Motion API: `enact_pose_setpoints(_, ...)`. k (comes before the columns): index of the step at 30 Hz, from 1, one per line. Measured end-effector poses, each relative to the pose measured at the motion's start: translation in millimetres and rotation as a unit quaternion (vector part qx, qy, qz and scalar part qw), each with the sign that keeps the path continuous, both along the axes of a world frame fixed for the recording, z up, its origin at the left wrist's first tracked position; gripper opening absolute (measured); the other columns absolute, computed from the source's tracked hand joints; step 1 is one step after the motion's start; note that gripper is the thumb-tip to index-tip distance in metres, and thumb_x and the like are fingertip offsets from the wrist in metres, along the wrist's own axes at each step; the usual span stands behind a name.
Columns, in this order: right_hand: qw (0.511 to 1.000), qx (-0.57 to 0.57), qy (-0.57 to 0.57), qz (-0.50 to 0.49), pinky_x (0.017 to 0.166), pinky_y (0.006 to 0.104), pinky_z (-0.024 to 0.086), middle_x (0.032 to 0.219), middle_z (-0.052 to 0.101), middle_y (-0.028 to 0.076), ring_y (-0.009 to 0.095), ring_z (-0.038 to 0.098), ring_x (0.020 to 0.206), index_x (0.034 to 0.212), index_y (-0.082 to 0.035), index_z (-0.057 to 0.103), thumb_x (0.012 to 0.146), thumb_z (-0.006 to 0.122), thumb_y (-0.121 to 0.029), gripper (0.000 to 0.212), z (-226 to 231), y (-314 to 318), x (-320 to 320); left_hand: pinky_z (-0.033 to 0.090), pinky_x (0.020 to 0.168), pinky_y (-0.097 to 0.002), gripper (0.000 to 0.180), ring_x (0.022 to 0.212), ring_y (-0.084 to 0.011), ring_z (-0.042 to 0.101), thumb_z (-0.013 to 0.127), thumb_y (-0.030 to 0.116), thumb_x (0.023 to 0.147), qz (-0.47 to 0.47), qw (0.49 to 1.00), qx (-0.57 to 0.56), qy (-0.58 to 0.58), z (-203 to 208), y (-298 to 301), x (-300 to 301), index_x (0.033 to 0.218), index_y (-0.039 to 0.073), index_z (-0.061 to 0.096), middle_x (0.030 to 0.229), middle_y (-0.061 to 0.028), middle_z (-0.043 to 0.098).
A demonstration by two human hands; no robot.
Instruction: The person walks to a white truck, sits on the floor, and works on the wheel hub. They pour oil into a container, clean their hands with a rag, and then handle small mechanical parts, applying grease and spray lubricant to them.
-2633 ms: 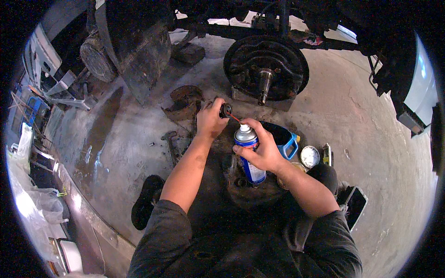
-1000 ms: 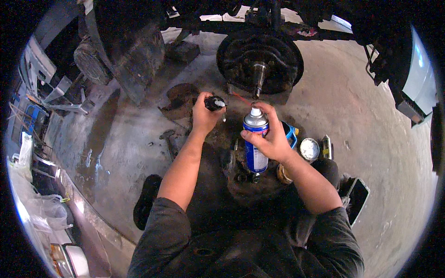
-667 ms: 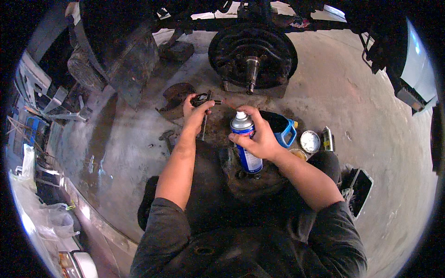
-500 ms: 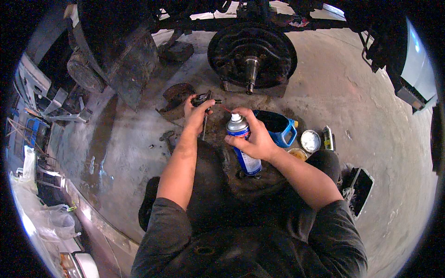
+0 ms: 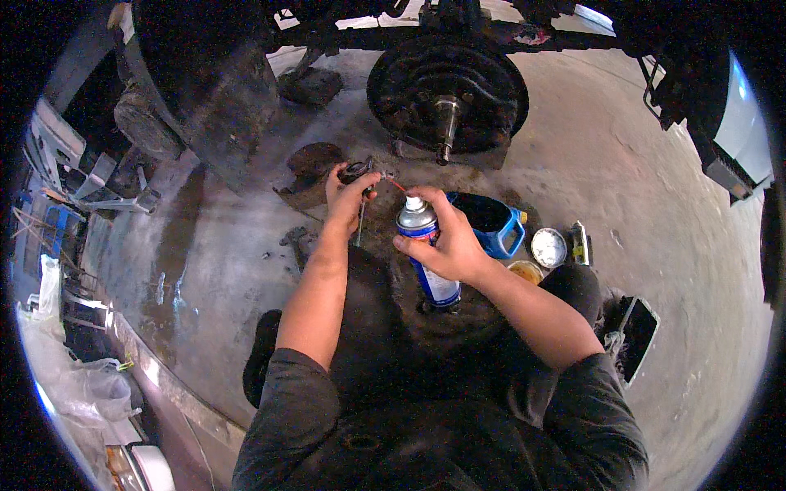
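Note:
My left hand point(image 5: 350, 195) is closed around a small dark metal part point(image 5: 355, 171), whose exact kind I cannot make out. In my right hand point(image 5: 455, 243) is a blue and white aerosol spray can point(image 5: 440, 288) with a silver top, held tilted, the index finger on its white nozzle point(image 5: 415, 201). A thin red straw point(image 5: 396, 185) runs from the nozzle towards the part at my left fingertips. Below my left hand a slim metal rod point(image 5: 360, 227) shows; whether that hand holds it I cannot tell.
Ahead stands a round dark wheel hub backing plate point(image 5: 393, 98) with a spindle point(image 5: 448, 131). A cut-open blue jug point(image 5: 509, 239), a tub of white grease point(image 5: 548, 247) and a tube point(image 5: 580, 243) lie right of the can. A hammer point(image 5: 296, 242) lies left, near a rusty curved part point(image 5: 313, 164).
The spray can has shifted slightly up and left, and its straw points nearer the part. A pale haze now hangs around and left of my left hand. Both grips stay the same.

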State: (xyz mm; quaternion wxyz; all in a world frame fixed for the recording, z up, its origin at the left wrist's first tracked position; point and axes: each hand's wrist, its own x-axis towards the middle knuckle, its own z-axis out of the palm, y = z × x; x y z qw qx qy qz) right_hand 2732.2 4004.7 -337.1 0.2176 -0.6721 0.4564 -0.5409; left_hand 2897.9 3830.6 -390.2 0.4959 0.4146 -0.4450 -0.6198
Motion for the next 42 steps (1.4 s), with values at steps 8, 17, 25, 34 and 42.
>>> enact_pose_setpoints(8, 1.0, 0.021, 0.021, -0.006, 0.084, 0.0362, 0.05, 0.102, 0.065, 0.015, 0.027, 0.065, 0.093, 0.128, -0.005, 0.044, 0.076, 0.08, -0.021, 0.065, 1.0, 4.6, -5.3, 0.051, 0.057, -0.0266, 0.071, 0.077, -0.0158, 0.062, 0.083, 0.005, 0.069, -0.002, 1.0, -0.012, -0.021, -0.9, 0.1, -5.6, 0.127, 0.004, 0.041, 0.096, -0.0079, 0.064)
enact_pose_setpoints(17, 0.999, 0.035, -0.025, 0.025, 0.09, 0.0428, 0.049, 0.114, 0.061, 0.021, 0.04, 0.062, 0.105, 0.129, -0.006, 0.043, 0.076, 0.077, -0.024, 0.066, 4.4, 4.1, -5.4, 0.049, 0.055, -0.0247, 0.067, 0.075, -0.0153, 0.062, 0.082, 0.004, 0.069, -0.013, 1.0, 0.005, -0.005, 5.8, 7.3, -8.5, 0.123, 0.004, 0.043, 0.095, -0.0089, 0.066)
enact_pose_setpoints(25, 0.999, 0.003, -0.028, 0.022, 0.084, 0.0346, 0.049, 0.098, 0.064, 0.012, 0.02, 0.063, 0.092, 0.127, -0.005, 0.045, 0.075, 0.081, -0.017, 0.064, 2.2, 3.3, -6.5, 0.05, 0.057, -0.027, 0.065, 0.069, -0.0161, 0.063, 0.083, 0.006, 0.07, -0.01, 1.0, -0.014, -0.016, 6.4, 4.6, -6.3, 0.122, 0.005, 0.043, 0.092, -0.0081, 0.067)
enact_pose_setpoints(34, 0.992, 0.117, 0.007, -0.05, 0.089, 0.0369, 0.049, 0.107, 0.065, 0.017, 0.025, 0.064, 0.101, 0.133, -0.005, 0.041, 0.072, 0.084, -0.024, 0.077, -30.1, -3.7, -32.4, 0.052, 0.06, -0.028, 0.065, 0.08, -0.0176, 0.062, 0.084, 0.004, 0.068, 0.033, 0.999, 0.016, -0.018, -0.9, -5.3, 0.5, 0.119, 0.006, 0.044, 0.098, -0.0096, 0.064)
enact_pose_setpoints(42, 0.896, 0.363, 0.231, -0.111, 0.09, 0.0486, 0.05, 0.111, 0.065, 0.025, 0.043, 0.061, 0.106, 0.134, -0.006, 0.04, 0.062, 0.087, -0.028, 0.089, -190.8, -21.9, -59.6, 0.053, 0.058, -0.0275, 0.044, 0.076, -0.0149, 0.062, 0.082, 0.004, 0.07, 0.006, 0.999, 0.054, 0.002, -7.3, -26.6, 4.2, 0.104, 0.008, 0.054, 0.091, -0.0052, 0.065)
